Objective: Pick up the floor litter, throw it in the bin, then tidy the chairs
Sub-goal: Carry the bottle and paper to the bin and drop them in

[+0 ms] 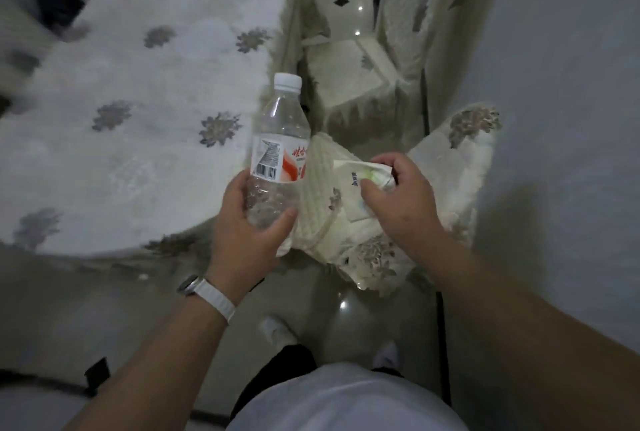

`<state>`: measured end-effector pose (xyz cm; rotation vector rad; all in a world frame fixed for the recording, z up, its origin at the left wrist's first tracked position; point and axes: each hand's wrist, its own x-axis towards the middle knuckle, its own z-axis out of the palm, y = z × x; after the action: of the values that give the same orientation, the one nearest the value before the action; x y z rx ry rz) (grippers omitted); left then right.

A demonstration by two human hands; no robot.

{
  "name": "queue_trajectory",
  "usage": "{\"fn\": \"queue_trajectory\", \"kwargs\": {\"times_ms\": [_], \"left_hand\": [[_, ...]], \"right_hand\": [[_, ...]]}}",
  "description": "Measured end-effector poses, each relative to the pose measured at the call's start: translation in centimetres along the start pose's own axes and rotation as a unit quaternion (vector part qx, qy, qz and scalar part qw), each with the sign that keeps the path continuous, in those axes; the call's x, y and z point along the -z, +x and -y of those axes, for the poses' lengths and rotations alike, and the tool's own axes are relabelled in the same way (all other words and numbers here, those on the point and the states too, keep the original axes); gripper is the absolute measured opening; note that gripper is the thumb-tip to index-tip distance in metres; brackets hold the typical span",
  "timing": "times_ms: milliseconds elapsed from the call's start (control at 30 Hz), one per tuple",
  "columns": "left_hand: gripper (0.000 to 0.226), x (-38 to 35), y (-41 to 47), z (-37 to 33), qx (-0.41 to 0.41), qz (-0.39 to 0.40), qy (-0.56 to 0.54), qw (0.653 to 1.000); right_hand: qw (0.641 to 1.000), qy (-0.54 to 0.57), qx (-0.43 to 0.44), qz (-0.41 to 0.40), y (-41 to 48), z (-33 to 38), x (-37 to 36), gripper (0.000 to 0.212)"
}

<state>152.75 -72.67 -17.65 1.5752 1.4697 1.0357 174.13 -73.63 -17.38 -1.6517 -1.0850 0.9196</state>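
Person is standing between a cloth-covered desk (pixel 138 101) and a covered chair (pixel 460 160), the left hand (pixel 256 219) wrapping its grip round the lower body of a capped clear water bottle (pixel 277 153) held upright off the floor. The right hand (pixel 398 195) is pinching a crumpled white wrapper (pixel 367 174), fingers curled over it. Both are looking light, the bottle seemingly empty, thin-walled and apt to dent, so a hold below the label is suiting it, while the soft wrapper is wanting a full fist; no bin is showing, and the wrapper's print is too blurred to read.
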Motion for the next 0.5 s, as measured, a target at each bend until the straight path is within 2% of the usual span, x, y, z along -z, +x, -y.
{"fn": "queue_trajectory", "kwargs": {"times_ms": [200, 500], "left_hand": [[0.069, 7.8, -0.2, 4.8, 0.061, -0.090, -0.027, 0.994], [0.065, 21.0, 2.2, 12.3, 0.098, -0.172, -0.057, 0.978]], "right_hand": [[0.995, -0.027, 0.016, 0.095, 1.1, 2.7, -8.7, 0.025], [0.982, -0.075, 0.058, 0.165, 1.6, 7.5, -25.9, 0.022]]}}
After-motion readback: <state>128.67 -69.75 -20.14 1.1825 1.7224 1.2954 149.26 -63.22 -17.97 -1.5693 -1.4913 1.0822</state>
